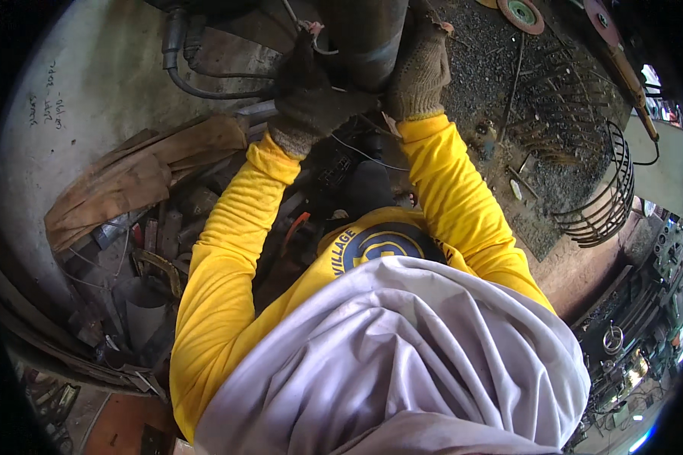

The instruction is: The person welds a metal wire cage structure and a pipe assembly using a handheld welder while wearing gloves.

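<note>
Gloved fingers of left hand point(305, 91) and right hand point(421, 74) flank the pipe point(367, 34), top centre; whether they grip it, I cannot tell. Handling seems under way, nothing visibly finished.

- The left hand point(303, 98), covered by a dark glove, is placed beside a dark metal cylinder point(364, 45).
- The right hand point(421, 72), gloved in brown knit, is held at the cylinder's other side; neither grip can be made out fully.
- Both arms are covered by yellow sleeves point(239, 227).
- Dark grit point(569, 163) is strewn over the worktop point(535, 227) at right, near a black barred cage point(596, 224).
- A brown cloth point(140, 174) is laid at left.
</note>
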{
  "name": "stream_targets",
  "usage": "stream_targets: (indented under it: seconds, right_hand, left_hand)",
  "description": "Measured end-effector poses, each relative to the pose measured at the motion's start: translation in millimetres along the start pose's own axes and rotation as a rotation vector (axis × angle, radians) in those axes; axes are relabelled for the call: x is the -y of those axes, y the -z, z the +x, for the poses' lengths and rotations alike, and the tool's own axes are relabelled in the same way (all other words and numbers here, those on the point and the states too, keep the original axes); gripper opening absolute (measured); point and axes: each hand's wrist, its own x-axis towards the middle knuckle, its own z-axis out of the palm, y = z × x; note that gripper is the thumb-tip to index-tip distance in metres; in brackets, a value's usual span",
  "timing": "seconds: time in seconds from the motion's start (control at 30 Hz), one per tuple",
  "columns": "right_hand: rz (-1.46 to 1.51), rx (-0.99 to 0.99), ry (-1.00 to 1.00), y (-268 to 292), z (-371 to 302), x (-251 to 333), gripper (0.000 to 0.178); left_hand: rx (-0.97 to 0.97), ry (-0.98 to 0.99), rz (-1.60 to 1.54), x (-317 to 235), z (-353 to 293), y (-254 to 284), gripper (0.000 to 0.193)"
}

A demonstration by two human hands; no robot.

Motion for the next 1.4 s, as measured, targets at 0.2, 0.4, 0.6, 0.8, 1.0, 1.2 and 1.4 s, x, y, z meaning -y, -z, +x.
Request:
stream_targets:
  seconds: [0.2, 0.4, 0.6, 0.8, 1.0, 1.2, 1.4]
  right_hand:
    - [0.056, 0.183, -0.166, -3.2, 15.4, 11.5, 0.058]
    - [0.186, 0.165, -0.287, -2.9, 11.1, 20.8, 0.063]
    - [-0.636, -0.039, -0.163, 27.6, -0.5, 50.2, 0.044]
    - [-0.809, 0.165, -0.546, 40.6, -26.9, 60.3, 0.040]
    - [-0.952, 0.117, -0.478, 25.8, -35.1, 52.8, 0.034]
    - [-0.899, 0.074, -0.492, 17.2, -47.3, 53.4, 0.036]
    - [-0.752, 0.133, -0.497, 19.9, -64.7, 52.8, 0.049]
  left_hand:
    - [0.050, 0.155, -0.140, 9.8, -12.7, -17.0, 0.122]
    - [-0.067, 0.064, -0.136, -5.9, 2.1, -2.6, 0.091]
    - [0.122, 0.173, -0.399, 1.0, -2.9, -0.1, 0.098]
    - [0.019, -0.066, -0.235, -9.5, 6.2, 5.5, 0.100]
    - [-0.234, 0.053, -0.253, -9.6, -26.1, -2.9, 0.092]
    - [-0.165, 0.465, -0.861, -18.1, -69.5, -24.6, 0.048]
    - [-0.019, 0.526, -0.902, 2.7, -51.2, -16.0, 0.019]
